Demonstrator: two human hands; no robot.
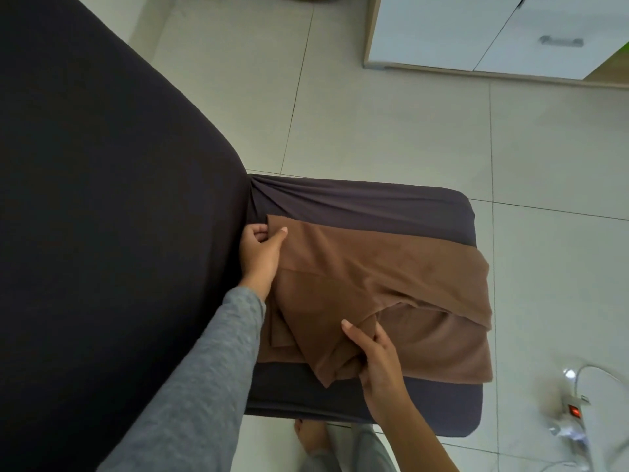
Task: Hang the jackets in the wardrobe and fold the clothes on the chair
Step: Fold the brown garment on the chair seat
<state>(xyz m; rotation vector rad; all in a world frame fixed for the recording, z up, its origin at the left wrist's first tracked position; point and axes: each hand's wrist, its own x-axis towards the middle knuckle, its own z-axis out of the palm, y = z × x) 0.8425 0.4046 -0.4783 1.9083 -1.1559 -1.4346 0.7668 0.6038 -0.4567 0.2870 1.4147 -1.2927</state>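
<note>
Room: tiled floor [374,124] showing around dark-covered chair [374,202].
Cloth [374,274]: lying half-folded on chair seat, spilling toward 3 o'clock.
Left hand [261,257]: pinching corner at 9 o'clock.
Right hand [376,356]: gripping folded flap at 6 o'clock.
Tip: keeping corner pinned, drawing flap across evenly, smoothing creases.

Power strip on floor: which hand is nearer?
Right. The right hand grips a near fold of the cloth, toward the power strip; the left hand pinches its far corner by the chair back, farther off.
</note>
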